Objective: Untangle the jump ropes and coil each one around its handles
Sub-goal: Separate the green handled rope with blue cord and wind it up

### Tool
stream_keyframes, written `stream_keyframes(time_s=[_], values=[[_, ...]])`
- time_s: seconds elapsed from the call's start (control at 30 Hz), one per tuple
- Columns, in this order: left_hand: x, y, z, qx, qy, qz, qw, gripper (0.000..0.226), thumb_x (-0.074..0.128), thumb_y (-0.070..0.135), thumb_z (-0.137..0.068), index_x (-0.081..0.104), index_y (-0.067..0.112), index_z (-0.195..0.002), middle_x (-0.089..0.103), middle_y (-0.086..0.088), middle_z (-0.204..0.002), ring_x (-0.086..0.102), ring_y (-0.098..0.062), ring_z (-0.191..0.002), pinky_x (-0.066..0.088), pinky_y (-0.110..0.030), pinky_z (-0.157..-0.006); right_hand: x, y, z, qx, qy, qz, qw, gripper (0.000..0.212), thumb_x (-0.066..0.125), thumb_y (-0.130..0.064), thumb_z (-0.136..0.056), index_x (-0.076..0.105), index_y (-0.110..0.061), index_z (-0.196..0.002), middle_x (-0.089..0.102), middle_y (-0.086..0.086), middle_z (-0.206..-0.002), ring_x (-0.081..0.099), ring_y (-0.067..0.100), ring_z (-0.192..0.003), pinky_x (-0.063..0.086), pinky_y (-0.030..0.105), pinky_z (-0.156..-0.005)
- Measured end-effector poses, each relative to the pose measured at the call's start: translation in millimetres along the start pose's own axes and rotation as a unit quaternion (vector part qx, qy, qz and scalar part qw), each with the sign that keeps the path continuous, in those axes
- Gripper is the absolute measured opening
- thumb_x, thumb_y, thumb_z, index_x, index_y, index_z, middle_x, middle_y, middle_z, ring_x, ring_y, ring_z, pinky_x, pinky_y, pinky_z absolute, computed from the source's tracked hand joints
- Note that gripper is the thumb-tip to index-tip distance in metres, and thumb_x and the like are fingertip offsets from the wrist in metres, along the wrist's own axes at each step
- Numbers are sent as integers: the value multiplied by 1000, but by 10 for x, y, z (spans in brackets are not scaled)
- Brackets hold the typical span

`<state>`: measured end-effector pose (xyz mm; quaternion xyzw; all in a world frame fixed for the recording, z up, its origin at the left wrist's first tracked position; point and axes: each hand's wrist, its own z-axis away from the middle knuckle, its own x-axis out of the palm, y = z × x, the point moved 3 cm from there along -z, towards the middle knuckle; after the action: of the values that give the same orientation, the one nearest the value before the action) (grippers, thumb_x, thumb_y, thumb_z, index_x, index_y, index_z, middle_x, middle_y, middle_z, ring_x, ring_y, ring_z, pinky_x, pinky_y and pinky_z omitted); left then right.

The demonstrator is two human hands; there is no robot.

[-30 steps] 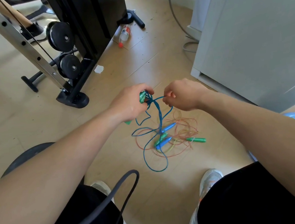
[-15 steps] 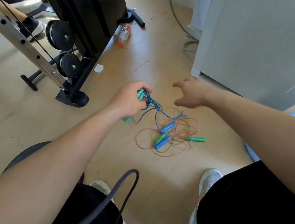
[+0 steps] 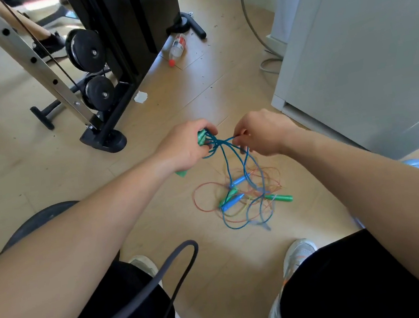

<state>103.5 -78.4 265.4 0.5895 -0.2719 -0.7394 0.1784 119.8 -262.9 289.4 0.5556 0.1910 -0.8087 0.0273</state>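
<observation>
Seen from the head camera, a seated person leans over a wooden floor [image 3: 157, 213], both forearms reaching toward the middle of the frame. The left hand [image 3: 184, 147] is clenched round the green handles [image 3: 201, 137]. Their upper ends show above the fingers and a green tip pokes out below the palm. The right hand [image 3: 263, 132] pinches a strand of the blue rope [image 3: 227, 166] just beside those handles, and the cord runs across the small gap between the two hands.

Loops of the blue rope drop from there to the tangle [image 3: 250, 196] on the floor at centre frame, between the hands and the person's shoes. Two blue handles [image 3: 240, 180], a loose green handle [image 3: 279, 197] and the thin orange rope [image 3: 199, 199] lie mixed in it, with the blue loops draped over them.

The cord looks thin, light and limp, so it probably keeps no shape of its own. Turns laid on the smooth plastic handles may well slide off unless held taut. The rigid handles appear to be the firm place to grip, with the cord pinched close beside them and fed through the fingers. A hard pull would likely tighten snags against the orange rope and drag the whole heap.

A gym machine [image 3: 122, 37] fills the upper left, a plastic bottle [image 3: 177, 47] lies at top centre, and a grey cabinet [image 3: 361, 47] fills the right.
</observation>
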Motion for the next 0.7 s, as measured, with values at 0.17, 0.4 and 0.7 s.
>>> stream_keyframes(time_s=[0.17, 0.4, 0.7], values=[[-40, -163, -27, -43, 13, -56, 997, 24, 67, 23, -89, 63, 39, -106, 65, 7, -104, 61, -22, -92, 54, -36, -83, -142, 246, -5, 33, 35, -43, 998, 20, 57, -35, -92, 66, -31, -75, 71, -16, -73, 68, 14, -86, 56, 36, -83], [-128, -163, -55, -84, 80, 41, 992, 29, 67, 12, -83, 66, 32, -103, 67, 3, -100, 65, -25, -90, 55, -37, -84, -98, 467, 1, 116, -42, 29, 992, 17, 56, -33, -94, 71, -29, -87, 73, -15, -72, 64, 16, -90, 48, 29, -71], [-138, -79, -17, -84, 98, 191, 973, 37, 64, 3, -83, 67, 28, -111, 67, 7, -96, 63, -8, -85, 54, -22, -81, 154, 499, -8, 171, -153, 139, 963, 21, 58, -18, -92, 71, -20, -76, 71, -17, -63, 67, 15, -88, 43, 26, -69]])
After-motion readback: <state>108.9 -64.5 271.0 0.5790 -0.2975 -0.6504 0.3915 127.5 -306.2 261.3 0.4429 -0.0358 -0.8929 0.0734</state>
